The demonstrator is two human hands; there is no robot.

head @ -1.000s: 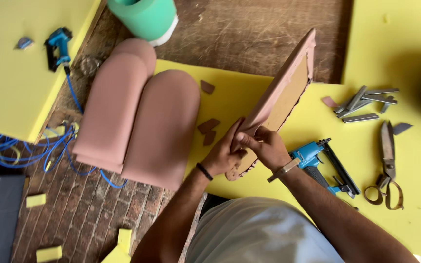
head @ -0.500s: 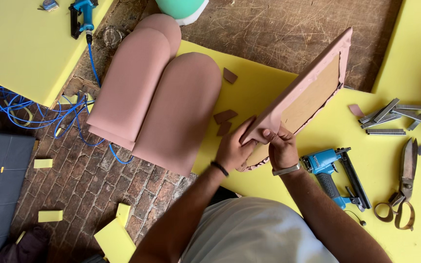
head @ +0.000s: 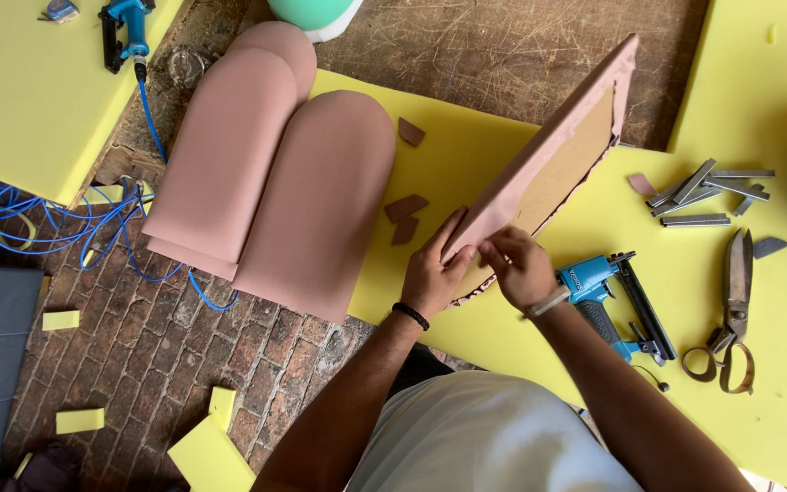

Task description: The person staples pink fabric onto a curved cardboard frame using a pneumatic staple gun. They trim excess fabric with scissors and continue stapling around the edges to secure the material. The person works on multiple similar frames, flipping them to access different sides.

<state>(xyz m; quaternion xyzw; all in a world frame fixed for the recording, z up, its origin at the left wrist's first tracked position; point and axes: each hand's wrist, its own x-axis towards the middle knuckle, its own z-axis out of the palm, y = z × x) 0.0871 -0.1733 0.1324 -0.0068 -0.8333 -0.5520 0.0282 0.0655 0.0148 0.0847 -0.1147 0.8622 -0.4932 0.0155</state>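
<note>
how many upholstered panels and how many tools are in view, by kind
Arched pink upholstered panels: 3, two stacked and one beside them
Rectangular pink panel, held on edge by the left hand and right hand: 1
Blue staple guns: 2, one by the right hand, one at top left
Scissors: 1
Total: 7

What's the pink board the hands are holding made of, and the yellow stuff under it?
The pink panel looks like a stiff brown fibreboard or cardboard back wrapped in matte pink fabric or faux leather. The yellow sheet looks like soft foam: thick, dull, with cut offcuts nearby.
</note>
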